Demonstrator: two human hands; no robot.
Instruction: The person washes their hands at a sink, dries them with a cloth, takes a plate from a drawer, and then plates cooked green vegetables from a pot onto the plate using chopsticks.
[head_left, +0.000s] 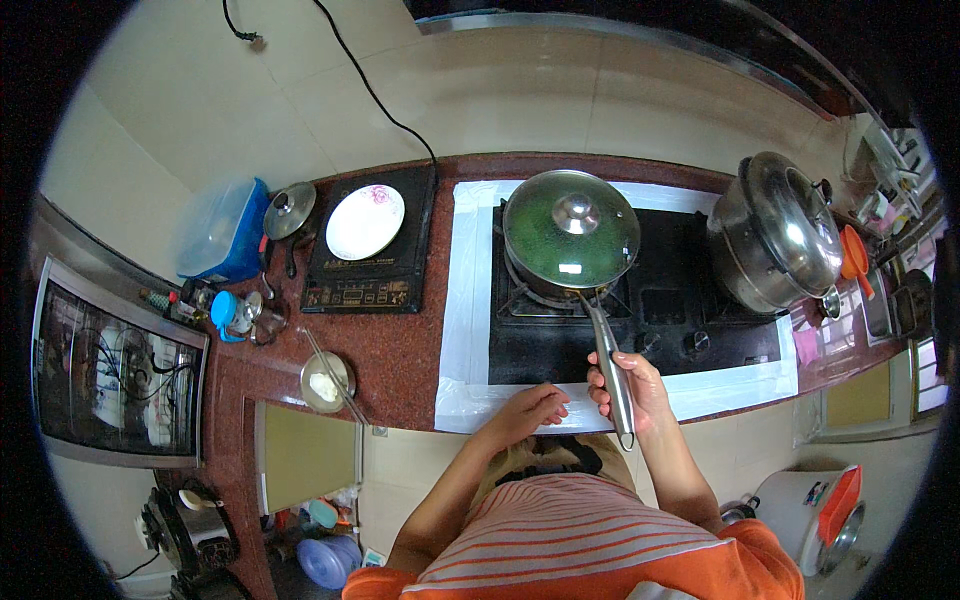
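Note:
A frying pan with a glass lid (536, 232) sits on the left burner of the black gas stove (570, 360). Green food shows through the steamed glass, below a round metal knob (576, 214). My right hand (637, 386) grips the pan's long steel handle (611, 360), which points toward me past the counter's front edge. Just left of that handle, my left hand (534, 409) hovers by the front edge with loosely curled fingers and nothing in it.
A large steel steamer pot (772, 232) stands on the right burner. On the left, a white plate (366, 222) rests on an induction cooker (360, 289). Chopsticks (334, 375) lean across a metal bowl (309, 367) near the counter edge. A blue container (240, 240) is against the wall.

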